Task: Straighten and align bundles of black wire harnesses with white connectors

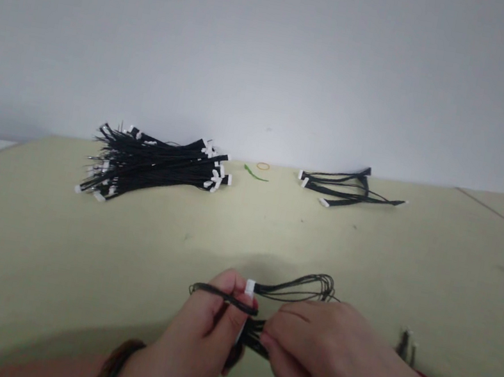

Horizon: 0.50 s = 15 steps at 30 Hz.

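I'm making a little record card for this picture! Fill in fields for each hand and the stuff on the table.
Left hand: holding the black wire bundle
Right hand: gripping the same bundle beside the left hand
Bundle end: white connector, with wire loops above
Table: pale green table
Big pile: black cables with white ends
Small pile: a few black cables
Between piles: green twist tie, orange rubber band
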Each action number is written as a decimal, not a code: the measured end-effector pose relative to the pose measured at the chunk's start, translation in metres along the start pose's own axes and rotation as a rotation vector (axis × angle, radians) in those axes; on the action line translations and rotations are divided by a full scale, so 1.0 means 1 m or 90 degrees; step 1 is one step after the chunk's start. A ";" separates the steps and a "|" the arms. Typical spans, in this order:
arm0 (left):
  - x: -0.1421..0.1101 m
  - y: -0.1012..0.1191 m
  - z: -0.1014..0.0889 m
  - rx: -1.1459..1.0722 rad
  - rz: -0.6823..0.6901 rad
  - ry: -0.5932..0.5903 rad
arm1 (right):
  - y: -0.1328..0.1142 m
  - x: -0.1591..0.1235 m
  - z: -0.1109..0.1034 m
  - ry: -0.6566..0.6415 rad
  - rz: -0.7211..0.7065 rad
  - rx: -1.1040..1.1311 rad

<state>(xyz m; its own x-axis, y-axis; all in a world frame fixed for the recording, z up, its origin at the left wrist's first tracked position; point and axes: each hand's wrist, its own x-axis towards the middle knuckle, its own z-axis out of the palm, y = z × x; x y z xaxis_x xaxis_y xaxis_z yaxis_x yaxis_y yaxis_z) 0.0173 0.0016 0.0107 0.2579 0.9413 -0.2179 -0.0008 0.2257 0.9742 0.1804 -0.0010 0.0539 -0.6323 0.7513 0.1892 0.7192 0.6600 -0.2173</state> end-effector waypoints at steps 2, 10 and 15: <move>0.000 0.001 0.000 0.000 0.003 -0.010 | 0.000 0.001 -0.004 0.037 -0.038 -0.045; 0.002 0.006 0.001 0.013 -0.006 -0.015 | -0.002 -0.003 -0.017 0.030 -0.077 -0.018; 0.005 0.007 0.004 -0.002 -0.026 0.034 | 0.034 -0.003 -0.052 -0.346 0.120 0.617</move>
<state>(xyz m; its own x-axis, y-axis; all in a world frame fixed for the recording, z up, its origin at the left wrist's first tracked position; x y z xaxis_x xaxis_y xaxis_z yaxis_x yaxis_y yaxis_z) 0.0225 0.0073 0.0167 0.2057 0.9432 -0.2610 0.0063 0.2654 0.9641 0.2215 0.0196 0.0957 -0.7492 0.5825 -0.3153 0.4381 0.0789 -0.8954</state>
